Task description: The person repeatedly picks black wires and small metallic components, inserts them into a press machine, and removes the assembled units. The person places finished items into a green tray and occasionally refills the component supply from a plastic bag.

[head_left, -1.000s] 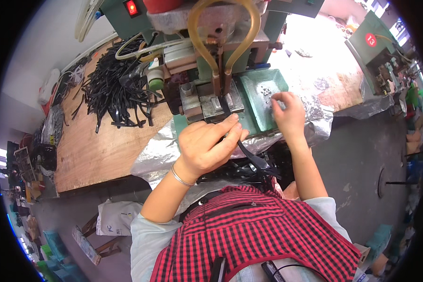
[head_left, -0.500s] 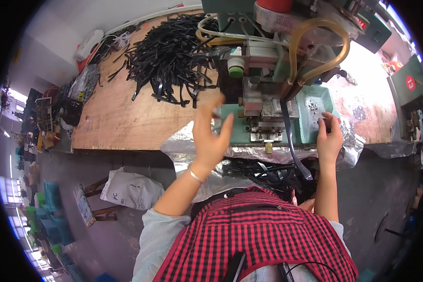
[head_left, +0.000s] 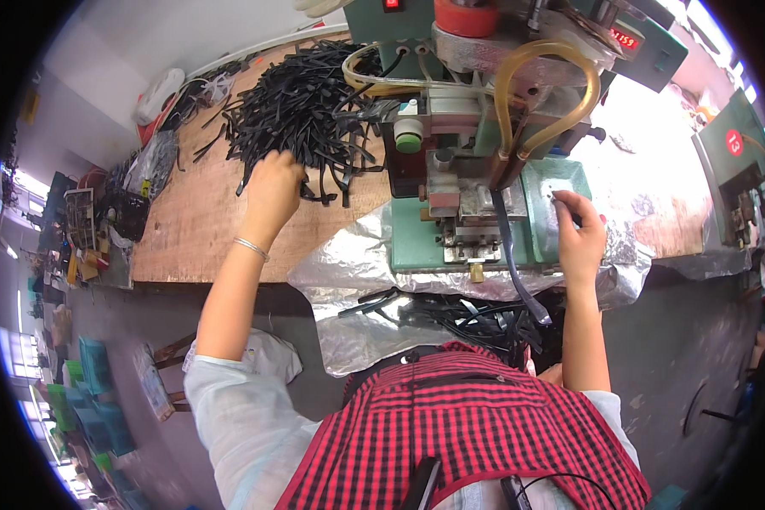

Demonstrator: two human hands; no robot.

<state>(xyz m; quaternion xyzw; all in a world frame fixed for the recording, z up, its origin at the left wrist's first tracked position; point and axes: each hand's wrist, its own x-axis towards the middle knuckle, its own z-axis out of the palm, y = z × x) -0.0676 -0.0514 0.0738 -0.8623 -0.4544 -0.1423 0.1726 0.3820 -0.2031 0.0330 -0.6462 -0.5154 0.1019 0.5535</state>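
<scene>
My left hand (head_left: 274,195), a bangle at its wrist, is at the near edge of a heap of flat black strips (head_left: 302,110). Its fingers curl down among the strips, and what they grip is hidden. Over the green tray (head_left: 574,174) my right hand (head_left: 582,242) is closed in a pinch; whatever its fingertips hold is too small to name. Between my hands stands a green bench machine with a metal fixture (head_left: 472,221). One dark strip (head_left: 510,255) hangs from the fixture over the table's front edge, with neither hand touching it.
A looped amber hose (head_left: 591,85) arches above the fixture. Foil sheeting (head_left: 340,246) covers the table's front edge, and more black strips (head_left: 476,314) lie below, before my apron. A second green machine (head_left: 731,144) stands at right. A white sack (head_left: 272,353) is on the floor.
My left hand has moved left, from beside the machine to the strip heap, and its fingers have curled. My right hand stays by the tray. The view has shifted slightly.
</scene>
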